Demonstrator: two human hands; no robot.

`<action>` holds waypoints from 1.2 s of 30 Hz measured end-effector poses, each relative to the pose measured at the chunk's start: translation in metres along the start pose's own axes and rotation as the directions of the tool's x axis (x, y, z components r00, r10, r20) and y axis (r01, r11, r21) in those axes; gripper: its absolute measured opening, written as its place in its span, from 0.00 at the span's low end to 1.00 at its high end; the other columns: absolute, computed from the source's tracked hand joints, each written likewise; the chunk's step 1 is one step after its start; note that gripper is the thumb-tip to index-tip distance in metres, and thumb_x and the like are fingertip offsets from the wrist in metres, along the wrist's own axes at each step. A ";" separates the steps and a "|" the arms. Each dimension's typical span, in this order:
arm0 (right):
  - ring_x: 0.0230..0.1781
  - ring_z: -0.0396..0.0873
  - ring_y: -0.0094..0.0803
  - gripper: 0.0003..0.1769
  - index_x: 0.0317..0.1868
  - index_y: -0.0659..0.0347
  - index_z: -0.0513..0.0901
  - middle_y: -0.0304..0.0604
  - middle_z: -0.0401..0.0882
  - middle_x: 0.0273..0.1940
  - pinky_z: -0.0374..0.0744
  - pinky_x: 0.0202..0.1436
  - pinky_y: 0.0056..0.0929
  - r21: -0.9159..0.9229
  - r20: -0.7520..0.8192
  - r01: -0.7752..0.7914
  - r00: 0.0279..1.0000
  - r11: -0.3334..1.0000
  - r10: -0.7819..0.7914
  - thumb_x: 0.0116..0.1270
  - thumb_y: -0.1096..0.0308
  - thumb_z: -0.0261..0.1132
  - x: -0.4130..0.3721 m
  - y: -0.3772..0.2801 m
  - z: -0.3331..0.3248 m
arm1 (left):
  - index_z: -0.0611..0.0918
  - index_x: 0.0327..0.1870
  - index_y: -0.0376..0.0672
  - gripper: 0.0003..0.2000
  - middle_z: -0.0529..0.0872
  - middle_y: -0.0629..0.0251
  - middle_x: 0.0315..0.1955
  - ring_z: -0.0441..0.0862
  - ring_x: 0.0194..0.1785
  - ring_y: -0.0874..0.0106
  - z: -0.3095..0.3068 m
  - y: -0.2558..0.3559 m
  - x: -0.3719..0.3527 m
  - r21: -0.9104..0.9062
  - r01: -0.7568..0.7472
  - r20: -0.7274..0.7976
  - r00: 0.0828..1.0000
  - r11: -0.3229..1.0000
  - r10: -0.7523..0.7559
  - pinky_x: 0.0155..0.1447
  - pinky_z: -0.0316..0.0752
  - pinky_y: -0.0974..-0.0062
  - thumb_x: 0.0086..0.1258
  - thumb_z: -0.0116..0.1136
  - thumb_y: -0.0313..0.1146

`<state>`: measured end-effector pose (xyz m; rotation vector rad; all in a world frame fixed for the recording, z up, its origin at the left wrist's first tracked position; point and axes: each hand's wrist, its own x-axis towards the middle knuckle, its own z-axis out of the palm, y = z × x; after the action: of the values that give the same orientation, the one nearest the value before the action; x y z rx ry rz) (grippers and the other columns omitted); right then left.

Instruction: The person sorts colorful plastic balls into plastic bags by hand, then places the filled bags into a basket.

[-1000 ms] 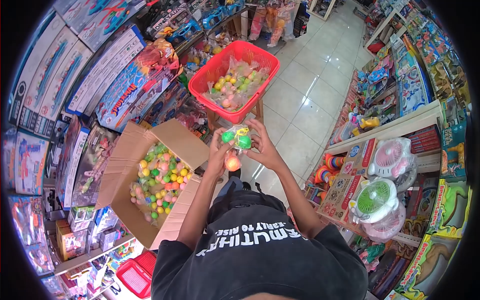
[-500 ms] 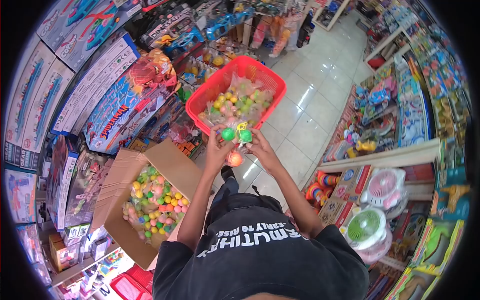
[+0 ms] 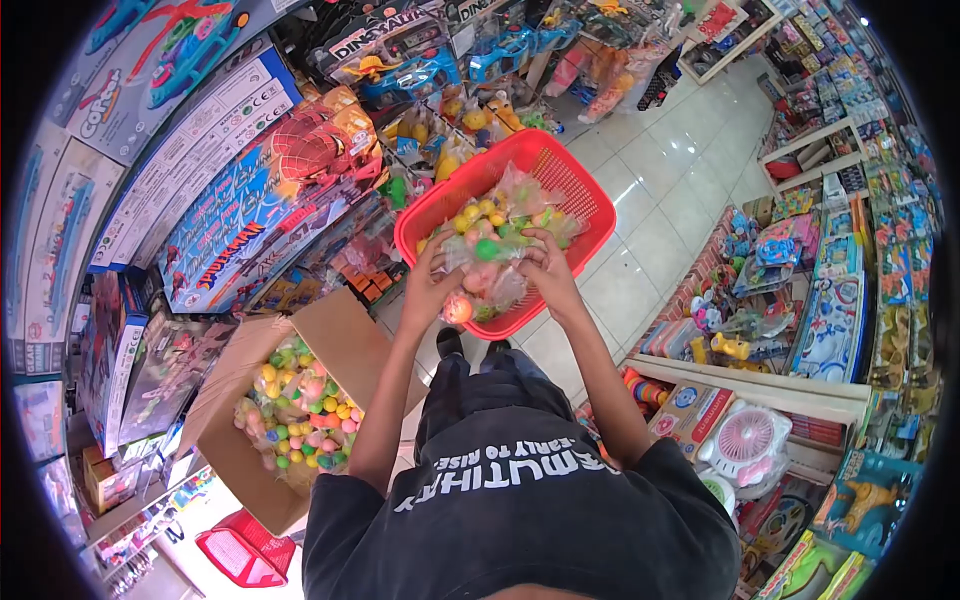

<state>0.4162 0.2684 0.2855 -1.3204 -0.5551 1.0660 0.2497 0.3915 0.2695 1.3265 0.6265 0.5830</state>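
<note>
A red plastic basket sits in front of me, holding clear bags of small yellow, green and pink balls. Over its near half, my left hand curls its fingers on the left side of a clear bag of balls. My right hand grips the same bag from the right with bent fingers. A green ball shows between the hands, and an orange ball hangs in plastic just under the left fingers. Part of the bag blends into the bags beneath it.
An open cardboard box of bagged coloured balls stands at my left. Shelved toy boxes, including a Spiderman box, line the left. A pink fan and toy shelves flank the right. Tiled floor runs ahead. Another red basket lies low left.
Both hands have moved from the basket's near edge to over its inside, taking the balls along. The yellow string seen earlier no longer shows. My view has shifted, and the basket appears nearer.
</note>
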 end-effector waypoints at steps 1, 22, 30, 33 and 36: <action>0.42 0.75 0.24 0.26 0.57 0.60 0.63 0.41 0.76 0.40 0.72 0.46 0.21 -0.058 -0.013 -0.026 1.000 0.998 0.026 0.58 0.80 0.57 0.008 0.003 -0.005 | 0.69 0.59 0.45 0.25 0.78 0.66 0.33 0.73 0.35 0.82 -0.002 -0.003 0.001 -0.019 -0.006 -0.026 1.000 1.000 0.005 0.39 0.69 0.84 0.59 0.57 0.22; 0.24 0.78 0.33 0.11 0.34 0.63 0.75 0.46 0.77 0.23 0.75 0.30 0.30 -0.574 0.440 0.186 0.891 0.797 0.109 0.52 0.69 0.65 0.125 0.100 -0.018 | 0.75 0.47 0.38 0.08 0.76 0.72 0.33 0.69 0.35 0.83 -0.017 -0.019 0.031 -0.066 -0.139 -0.635 0.769 0.988 0.066 0.41 0.63 0.84 0.70 0.46 0.26; 0.40 0.76 0.47 0.18 0.47 0.56 0.71 0.50 0.77 0.36 0.76 0.40 0.41 -0.838 0.445 0.411 0.896 0.360 0.012 0.54 0.67 0.62 0.099 0.110 -0.017 | 0.75 0.46 0.39 0.08 0.76 0.70 0.37 0.70 0.39 0.83 -0.016 -0.022 0.039 -0.029 -0.110 -0.560 0.825 0.993 0.075 0.43 0.67 0.83 0.72 0.44 0.27; 0.43 0.75 0.47 0.20 0.47 0.54 0.73 0.51 0.76 0.39 0.76 0.42 0.43 -0.859 0.422 0.378 0.904 0.347 0.061 0.52 0.65 0.63 0.095 0.112 -0.014 | 0.77 0.43 0.39 0.07 0.75 0.73 0.32 0.67 0.35 0.85 -0.009 -0.016 0.046 0.111 -0.090 -0.540 0.831 0.990 0.136 0.40 0.61 0.85 0.71 0.44 0.25; 0.44 0.75 0.47 0.22 0.49 0.52 0.73 0.50 0.74 0.40 0.75 0.44 0.44 -0.881 0.412 0.366 0.906 0.300 0.102 0.51 0.63 0.64 0.093 0.117 -0.015 | 0.77 0.43 0.39 0.08 0.76 0.73 0.32 0.68 0.35 0.84 0.001 -0.022 0.057 0.155 -0.172 -0.466 0.855 0.973 0.225 0.40 0.62 0.86 0.70 0.44 0.23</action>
<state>0.4349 0.3304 0.1497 -2.0286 -1.8326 0.8175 0.2914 0.4278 0.2427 1.3639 0.9440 1.0842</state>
